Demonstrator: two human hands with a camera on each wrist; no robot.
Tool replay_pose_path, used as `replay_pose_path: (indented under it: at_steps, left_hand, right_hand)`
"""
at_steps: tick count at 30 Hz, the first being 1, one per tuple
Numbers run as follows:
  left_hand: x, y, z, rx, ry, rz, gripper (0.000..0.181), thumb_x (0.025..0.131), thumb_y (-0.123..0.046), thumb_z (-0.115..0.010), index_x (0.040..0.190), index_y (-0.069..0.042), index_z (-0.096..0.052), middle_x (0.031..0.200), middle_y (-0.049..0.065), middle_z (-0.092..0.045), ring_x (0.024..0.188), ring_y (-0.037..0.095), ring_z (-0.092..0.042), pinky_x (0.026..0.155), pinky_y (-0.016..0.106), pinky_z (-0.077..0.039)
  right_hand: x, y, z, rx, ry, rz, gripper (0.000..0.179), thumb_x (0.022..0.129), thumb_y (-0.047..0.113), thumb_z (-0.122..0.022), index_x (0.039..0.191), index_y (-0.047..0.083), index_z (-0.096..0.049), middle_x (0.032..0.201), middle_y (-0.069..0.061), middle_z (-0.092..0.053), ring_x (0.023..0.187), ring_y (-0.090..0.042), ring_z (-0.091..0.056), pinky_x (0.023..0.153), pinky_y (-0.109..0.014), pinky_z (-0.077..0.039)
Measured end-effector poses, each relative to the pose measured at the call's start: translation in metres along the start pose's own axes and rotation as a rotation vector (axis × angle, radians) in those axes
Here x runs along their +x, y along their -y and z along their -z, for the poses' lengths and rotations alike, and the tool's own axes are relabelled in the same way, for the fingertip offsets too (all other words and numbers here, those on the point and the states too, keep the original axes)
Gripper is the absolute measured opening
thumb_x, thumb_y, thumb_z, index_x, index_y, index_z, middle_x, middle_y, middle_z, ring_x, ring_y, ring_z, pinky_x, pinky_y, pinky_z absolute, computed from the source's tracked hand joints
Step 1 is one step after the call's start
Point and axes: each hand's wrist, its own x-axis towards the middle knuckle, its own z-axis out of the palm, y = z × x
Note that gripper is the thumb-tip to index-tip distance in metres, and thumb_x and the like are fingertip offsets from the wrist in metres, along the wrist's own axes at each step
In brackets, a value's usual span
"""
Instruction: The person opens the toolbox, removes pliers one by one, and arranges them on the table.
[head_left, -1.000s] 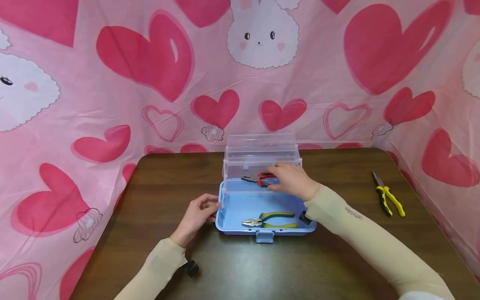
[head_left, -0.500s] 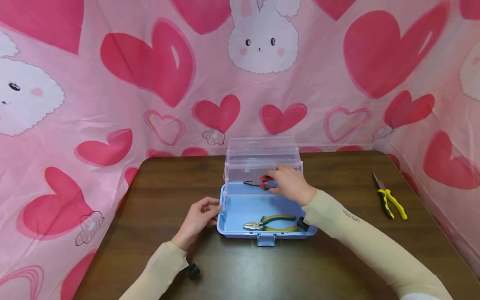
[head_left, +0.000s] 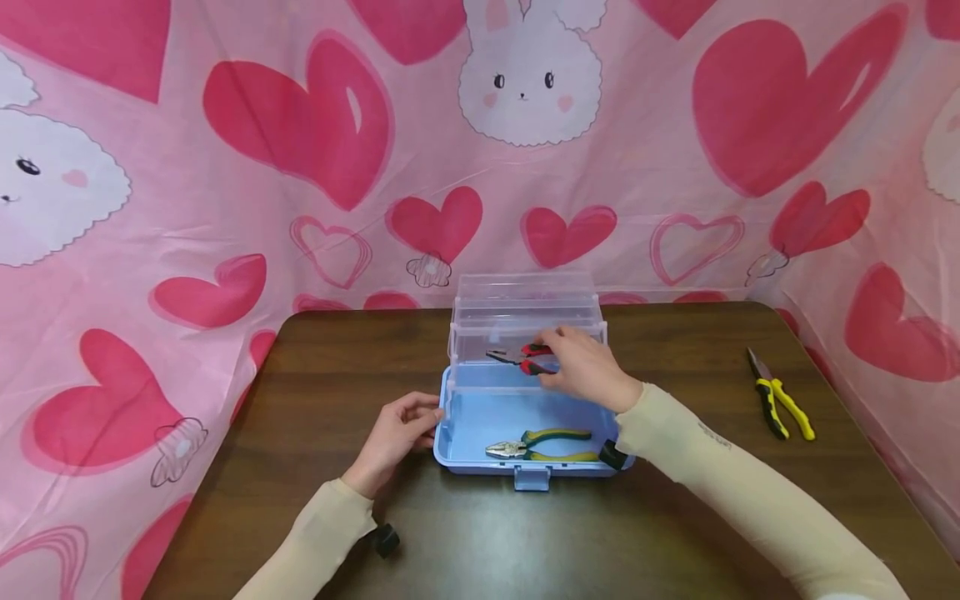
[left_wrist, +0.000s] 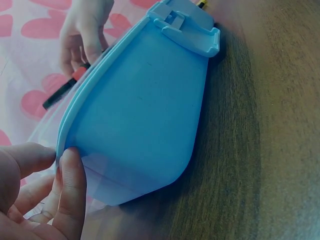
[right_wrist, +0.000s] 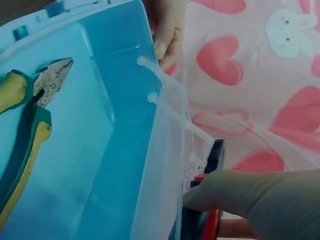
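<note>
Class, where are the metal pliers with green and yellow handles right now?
In the head view, these pliers lie inside the open light-blue plastic toolbox, on the side nearest the person, just beyond its blue plastic latch.

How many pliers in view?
3: red-handled pliers in the right hand, green-and-yellow pliers in the blue box, black-and-yellow pliers on the table, right of the box.
</note>
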Motion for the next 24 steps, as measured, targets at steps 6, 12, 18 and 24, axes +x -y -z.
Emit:
replay_pose_path:
  at_steps: [6,12,18,24]
  left_hand:
    - [0.001,0.0,-0.001,0.003,-0.006,0.004,0.033,0.098,-0.016,-0.073,0.128,-0.002,-0.069,0.101,0.013,-0.075,0.079,0.022,-0.07,0.078,0.039,-0.063]
    - [0.0,0.001,-0.001,-0.004,-0.006,0.009,0.033,0.098,-0.015,-0.073,0.128,-0.002,-0.069,0.101,0.013,-0.075,0.08,0.022,-0.07,0.077,0.037,-0.063]
    - [0.001,0.002,-0.002,-0.009,-0.008,0.001,0.033,0.098,-0.016,-0.074,0.128,-0.002,-0.069,0.102,0.013,-0.074,0.08,0.022,-0.07,0.075,0.035,-0.063]
    - [0.001,0.002,0.0,-0.009,-0.007,-0.005,0.033,0.098,-0.015,-0.073,0.128,-0.002,-0.069,0.103,0.014,-0.074,0.079,0.022,-0.069,0.072,0.032,-0.062]
  right_hand:
    - [-0.009,0.002,0.002,-0.016,-0.142,0.02,0.054,0.08,0.02,-0.087,0.127,0.007,-0.063,0.108,-0.013,-0.063,0.09,-0.026,-0.06,0.06,-0.039,-0.055]
    - [-0.018,-0.005,0.006,-0.056,-0.245,0.022,0.057,0.082,0.022,-0.085,0.13,0.006,-0.06,0.11,-0.015,-0.06,0.091,-0.03,-0.056,0.059,-0.043,-0.055]
    - [-0.032,-0.022,0.016,-0.083,-0.284,-0.029,0.056,0.084,0.023,-0.083,0.131,0.006,-0.057,0.106,-0.016,-0.059,0.091,-0.032,-0.054,0.054,-0.042,-0.053]
    - [-0.053,-0.047,0.019,-0.13,-0.312,-0.083,0.057,0.082,0.024,-0.085,0.128,0.003,-0.058,0.103,-0.018,-0.058,0.086,-0.031,-0.054,0.048,-0.04,-0.052]
